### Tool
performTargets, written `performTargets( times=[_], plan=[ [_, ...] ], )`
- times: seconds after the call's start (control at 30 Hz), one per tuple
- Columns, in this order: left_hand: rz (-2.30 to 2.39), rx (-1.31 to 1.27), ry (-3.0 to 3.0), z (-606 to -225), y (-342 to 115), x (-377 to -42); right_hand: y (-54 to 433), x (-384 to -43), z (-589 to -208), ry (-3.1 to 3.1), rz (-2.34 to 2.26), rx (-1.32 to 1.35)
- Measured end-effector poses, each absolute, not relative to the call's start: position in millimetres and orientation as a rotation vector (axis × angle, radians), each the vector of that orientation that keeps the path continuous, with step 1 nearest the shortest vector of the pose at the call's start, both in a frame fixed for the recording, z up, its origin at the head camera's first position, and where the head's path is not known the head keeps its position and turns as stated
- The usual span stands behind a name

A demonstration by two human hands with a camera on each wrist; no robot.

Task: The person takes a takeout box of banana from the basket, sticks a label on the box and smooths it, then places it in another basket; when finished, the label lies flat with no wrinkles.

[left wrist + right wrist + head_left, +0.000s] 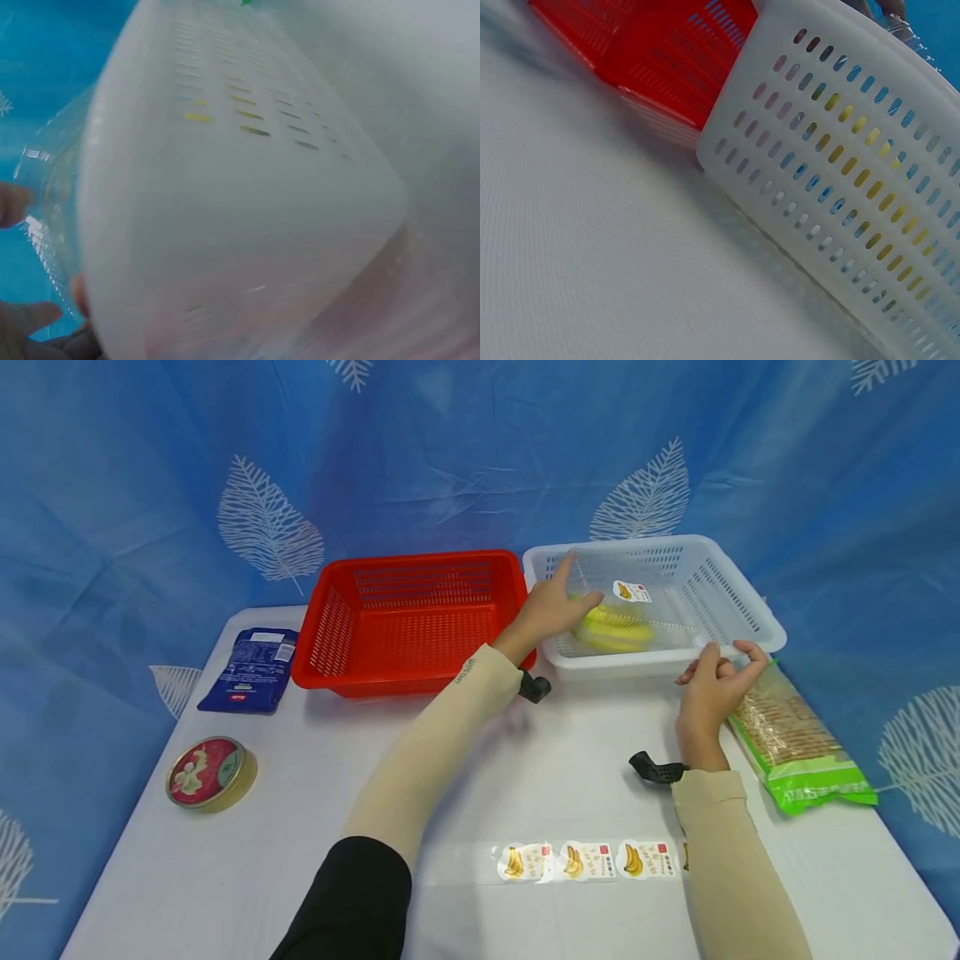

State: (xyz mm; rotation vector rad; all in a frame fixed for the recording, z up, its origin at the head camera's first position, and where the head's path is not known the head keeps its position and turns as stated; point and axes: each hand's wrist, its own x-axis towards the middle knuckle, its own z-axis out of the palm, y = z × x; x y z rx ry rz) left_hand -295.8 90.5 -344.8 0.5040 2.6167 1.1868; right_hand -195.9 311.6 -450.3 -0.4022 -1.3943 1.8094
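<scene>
A clear plastic package [663,614] with yellow bananas [615,628] inside and a banana label [632,592] on top lies in the white basket [750,602]. My left hand [551,606] reaches over the basket's left side, index finger and thumb spread at the package's left end. In the left wrist view, some fingertips [11,206] appear beside the clear plastic. Close to the basket's front right rim is my right hand [716,689], its fingers loosely bent and thumb apart. Whether those fingers touch the package is unclear.
A red basket [412,685] stands left of the white one. A blue pouch [251,670] and a round tin [210,774] lie at the left. Beside my right hand is a green-edged bag [795,735]. A strip of banana labels [588,861] lies in front.
</scene>
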Motion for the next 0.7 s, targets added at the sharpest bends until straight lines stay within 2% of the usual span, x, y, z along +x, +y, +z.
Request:
performTargets(
  times=[0.3, 0.7],
  plan=[
    [0.983, 0.526, 2.778, -348.5, 103.2, -291.2, 310.5, -196.1, -451.6, -1.399, 1.797, -0.394],
    [0.633, 0.708, 3.095, -362.0, 109.3, -284.6, 311.6, -196.5, -453.2, -1.424, 1.782, -0.395]
  ],
)
